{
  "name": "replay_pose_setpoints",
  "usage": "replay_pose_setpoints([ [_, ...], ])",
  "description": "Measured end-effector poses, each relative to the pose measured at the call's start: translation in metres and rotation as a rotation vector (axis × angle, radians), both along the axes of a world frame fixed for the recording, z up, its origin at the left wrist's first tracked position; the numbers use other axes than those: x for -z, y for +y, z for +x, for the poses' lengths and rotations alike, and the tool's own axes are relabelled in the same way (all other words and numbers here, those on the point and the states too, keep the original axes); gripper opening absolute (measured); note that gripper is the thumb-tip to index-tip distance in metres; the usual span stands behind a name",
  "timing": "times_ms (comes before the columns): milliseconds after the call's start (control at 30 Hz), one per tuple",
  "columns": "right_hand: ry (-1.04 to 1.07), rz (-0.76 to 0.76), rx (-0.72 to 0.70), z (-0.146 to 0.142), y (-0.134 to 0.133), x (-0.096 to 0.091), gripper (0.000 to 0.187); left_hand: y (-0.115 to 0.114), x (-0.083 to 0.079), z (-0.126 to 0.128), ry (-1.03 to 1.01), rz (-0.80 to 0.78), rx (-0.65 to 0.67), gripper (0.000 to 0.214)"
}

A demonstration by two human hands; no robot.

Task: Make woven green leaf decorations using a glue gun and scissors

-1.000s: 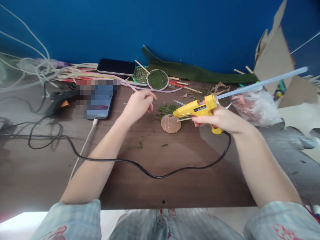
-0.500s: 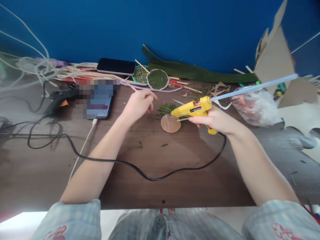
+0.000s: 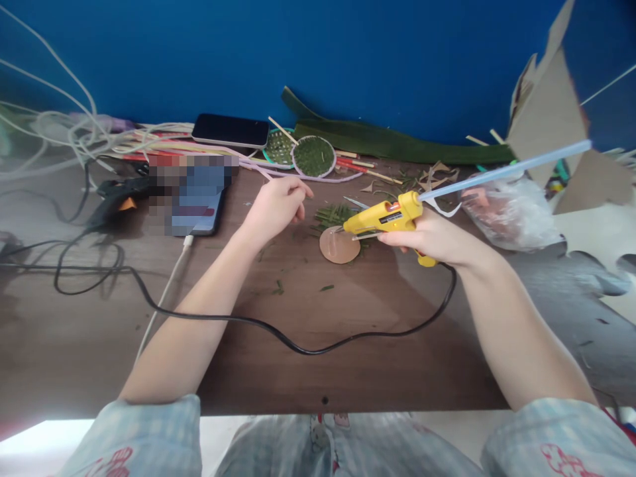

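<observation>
Burns seem possible: right hand (image 3: 437, 238) clenches gun (image 3: 390, 216), hot nozzle over disc (image 3: 339, 246), near left hand (image 3: 275, 209), loosely curled, contents unclear.

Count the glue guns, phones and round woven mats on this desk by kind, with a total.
Glue guns: 2, the yellow glue gun in the right hand and the black glue gun.
Phones: 2, the dark phone and the charging phone.
Round woven mats: 2, the teal-rimmed mat and the lilac-rimmed mat.
Total: 6.
</observation>
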State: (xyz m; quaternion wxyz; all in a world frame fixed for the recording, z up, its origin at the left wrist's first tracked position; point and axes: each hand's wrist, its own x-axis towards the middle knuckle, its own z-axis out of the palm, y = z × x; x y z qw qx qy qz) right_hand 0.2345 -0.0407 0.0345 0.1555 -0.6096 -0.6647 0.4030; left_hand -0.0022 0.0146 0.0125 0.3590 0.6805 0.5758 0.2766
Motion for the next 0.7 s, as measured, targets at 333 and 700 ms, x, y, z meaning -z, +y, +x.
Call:
replay_pose_setpoints([
  [333,-0.027,0.006,-0.047,0.006,-0.001,-0.002,0.024,-0.001,0.004,-0.002,0.144,-0.014,0.169,0.018],
  [700,-0.096,-0.005,-0.123,0.01,-0.003,-0.007,0.025,-0.006,0.017,0.009,0.344,0.028,0.401,0.01],
])
